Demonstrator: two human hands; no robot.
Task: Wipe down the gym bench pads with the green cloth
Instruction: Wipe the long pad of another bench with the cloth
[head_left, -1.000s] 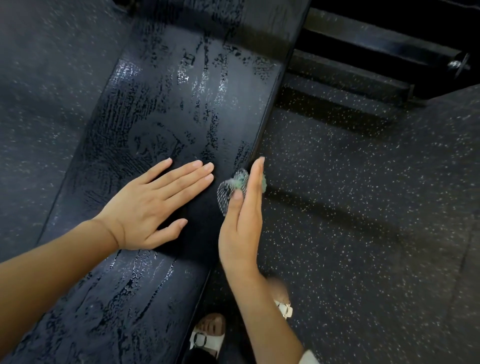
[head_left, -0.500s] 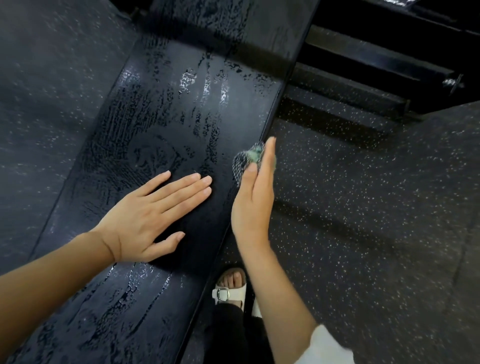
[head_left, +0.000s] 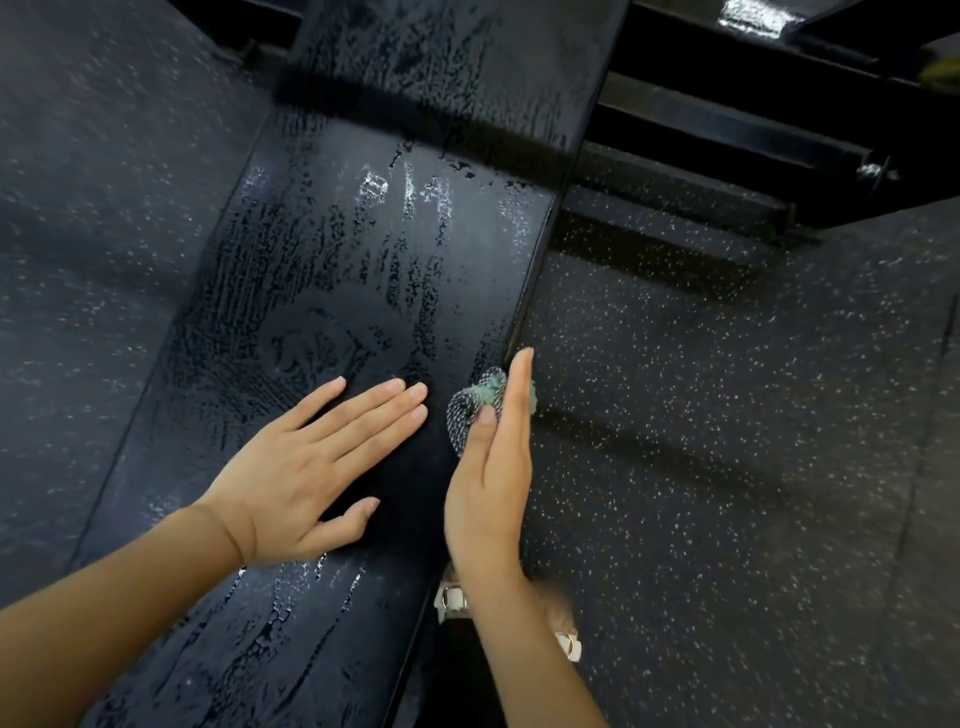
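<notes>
The black gym bench pad (head_left: 363, 260) runs from the bottom left up to the top middle, streaked with wet marks. A second pad (head_left: 452, 67) joins it across a dark gap at the top. My left hand (head_left: 306, 467) lies flat on the pad, fingers straight and together. My right hand (head_left: 493, 483) stands on edge at the pad's right side. It pinches the bunched green cloth (head_left: 470, 410) between thumb and straight fingers against that edge. Much of the cloth is hidden behind my fingers.
Speckled dark rubber floor (head_left: 727, 441) lies on both sides of the bench. Black metal frame bars (head_left: 727, 130) cross the top right. My sandalled foot (head_left: 452, 597) stands beside the bench under my right wrist.
My right hand slid the cloth away from me along the pad's right edge, then back level with my left fingertips. My left hand stayed flat in place.
</notes>
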